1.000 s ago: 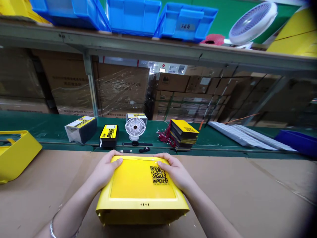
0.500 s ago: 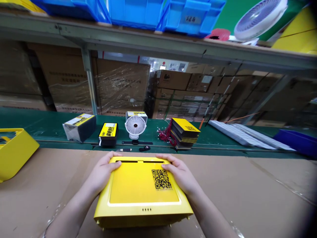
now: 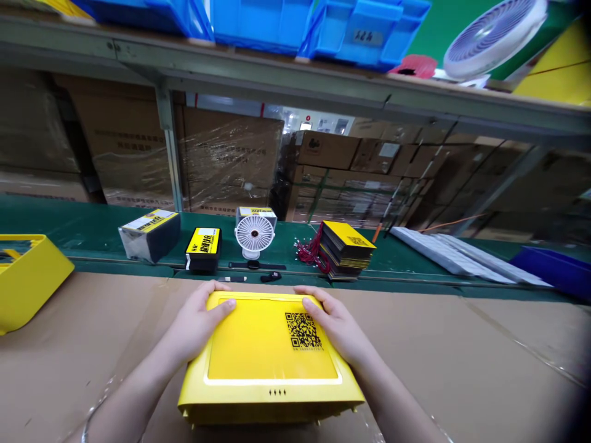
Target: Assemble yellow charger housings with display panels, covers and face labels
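A yellow plastic housing (image 3: 231,391) sits in front of me above the cardboard-covered bench. Set into its top face is a yellow panel (image 3: 249,344) printed with a black QR code. My left hand (image 3: 198,320) grips the housing's far left corner, its thumb lying on the panel's edge. At the far right corner my right hand (image 3: 335,323) holds the housing the same way, thumb beside the QR code. The fingers curled behind the far edge are partly hidden. Small dark slots mark the near rim.
Another yellow housing (image 3: 34,283) stands at left. Along the green bench (image 3: 286,246) are boxes, a small white fan (image 3: 254,235), a watch (image 3: 253,265) and stacked yellow-topped panels (image 3: 348,249) with red wires. Blue bins (image 3: 263,24) line the shelf above.
The dark gap along the panel's far edge has closed, and the panel now lies flush in the housing. My left thumb has shifted slightly inward; both hands keep their hold.
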Motion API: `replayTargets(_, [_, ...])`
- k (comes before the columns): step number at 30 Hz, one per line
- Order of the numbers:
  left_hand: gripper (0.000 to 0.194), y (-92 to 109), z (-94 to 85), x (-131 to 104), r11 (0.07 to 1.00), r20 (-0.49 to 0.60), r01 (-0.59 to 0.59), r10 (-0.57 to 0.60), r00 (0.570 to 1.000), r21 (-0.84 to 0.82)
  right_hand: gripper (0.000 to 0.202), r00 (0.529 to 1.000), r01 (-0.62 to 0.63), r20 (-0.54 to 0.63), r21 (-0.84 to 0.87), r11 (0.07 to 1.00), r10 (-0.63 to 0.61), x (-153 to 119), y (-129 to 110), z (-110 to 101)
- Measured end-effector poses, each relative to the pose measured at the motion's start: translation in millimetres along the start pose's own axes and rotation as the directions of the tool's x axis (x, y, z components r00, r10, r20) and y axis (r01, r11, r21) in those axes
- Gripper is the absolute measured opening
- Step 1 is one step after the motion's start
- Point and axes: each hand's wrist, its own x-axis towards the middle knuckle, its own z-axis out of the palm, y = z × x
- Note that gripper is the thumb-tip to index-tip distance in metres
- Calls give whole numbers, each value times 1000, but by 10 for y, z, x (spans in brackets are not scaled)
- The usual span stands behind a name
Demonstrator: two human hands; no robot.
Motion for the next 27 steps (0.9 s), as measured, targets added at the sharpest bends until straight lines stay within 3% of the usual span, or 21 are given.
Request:
replayTargets(5, [32, -6, -11, -11, 994, 7, -29, 29, 1000, 104, 57, 990, -39, 131, -79, 996, 49, -11, -81, 15])
replayTargets(7, [24, -1, -19, 33, 959, -20, -125, 135, 991, 255, 48, 991, -57, 119, -57, 997, 63, 11, -85, 21])
replayTargets(9, [32, 17, -54, 149, 886, -28, -230, 264, 964, 403, 40, 994, -63, 85, -20, 998, 64, 40, -68, 26])
replayTargets(11, [42, 49, -139, 359, 823, -24, -295, 350, 936, 486, 35, 996, -60, 74, 18, 998, 59, 67, -39, 28])
replayTargets(15, [42, 58, -459, 975, 756, -73, -289, 405, 911, 588, 32, 997, -9, 72, 48, 999, 5, 81, -5, 31])
replayTargets(19, [61, -182, -790, 1409, 665, -129, -234, 449, 884, 709, 35, 994, 44, 101, -94, 995, -35, 35, -41, 32])
replayTargets(21, [68, -366, -895, 1440, 623, -110, -242, 471, 875, 744, 41, 991, 38, 132, -124, 992, -22, 11, -67, 34])
replayTargets(23, [63, -519, -961, 1371, 595, -92, -258, 493, 865, 762, 44, 989, 29, 148, -111, 993, -12, -4, -87, 35])
replayTargets(27, [18, -546, -1041, 1114, 590, -144, -274, 564, 813, 759, 41, 986, 4, 167, -84, 996, 10, -18, -98, 28])
